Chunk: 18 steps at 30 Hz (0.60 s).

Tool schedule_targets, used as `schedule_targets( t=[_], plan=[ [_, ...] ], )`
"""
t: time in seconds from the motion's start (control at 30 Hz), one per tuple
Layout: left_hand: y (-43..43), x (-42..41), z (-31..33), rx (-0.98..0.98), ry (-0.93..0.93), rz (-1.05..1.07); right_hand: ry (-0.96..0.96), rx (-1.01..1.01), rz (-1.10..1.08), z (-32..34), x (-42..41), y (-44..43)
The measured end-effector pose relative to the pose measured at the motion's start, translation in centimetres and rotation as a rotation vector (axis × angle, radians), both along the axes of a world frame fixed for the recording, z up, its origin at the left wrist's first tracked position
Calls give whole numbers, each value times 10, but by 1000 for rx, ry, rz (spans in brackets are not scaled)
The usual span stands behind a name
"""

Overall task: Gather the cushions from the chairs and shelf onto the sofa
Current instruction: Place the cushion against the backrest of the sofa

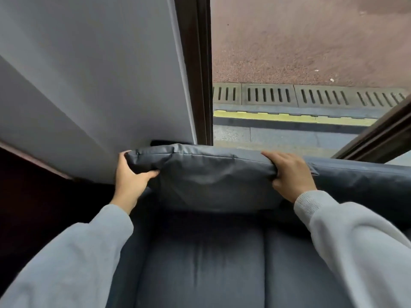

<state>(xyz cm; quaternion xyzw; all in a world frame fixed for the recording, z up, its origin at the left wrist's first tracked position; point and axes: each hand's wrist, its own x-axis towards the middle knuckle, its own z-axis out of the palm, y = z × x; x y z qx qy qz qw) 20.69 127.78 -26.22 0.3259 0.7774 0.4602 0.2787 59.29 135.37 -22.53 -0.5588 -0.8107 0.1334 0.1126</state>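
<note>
A dark blue-grey cushion [211,176] stands upright at the back of the sofa, above the sofa's seat [200,263]. My left hand [131,176] pinches its upper left corner, thumb on the front face. My right hand [291,174] clasps its upper right edge, fingers curled over the top. Both arms wear light grey sleeves. To the right, another blue-grey cushion or backrest [360,181] lies behind my right hand; which it is I cannot tell.
A pale wall [100,85] rises behind the sofa on the left. A dark window frame [198,74] sits next to it, with glass showing a reddish pavement, drain grates [311,96] and a yellow line outside. Dark space lies left of the sofa.
</note>
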Motion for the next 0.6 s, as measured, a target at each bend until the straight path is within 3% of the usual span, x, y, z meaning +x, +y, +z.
schedule_targets(
  t=[0.27, 0.4, 0.6],
  plan=[
    [23, -31, -70, -57, 56, 73, 14, -69, 14, -56, -43, 27],
    [30, -36, -90, -141, 86, -65, -39, -125, -30, -85, -36, 14],
    [67, -21, -109, -62, -4, -50, -82, -54, -48, -99, -27, 34]
  ],
)
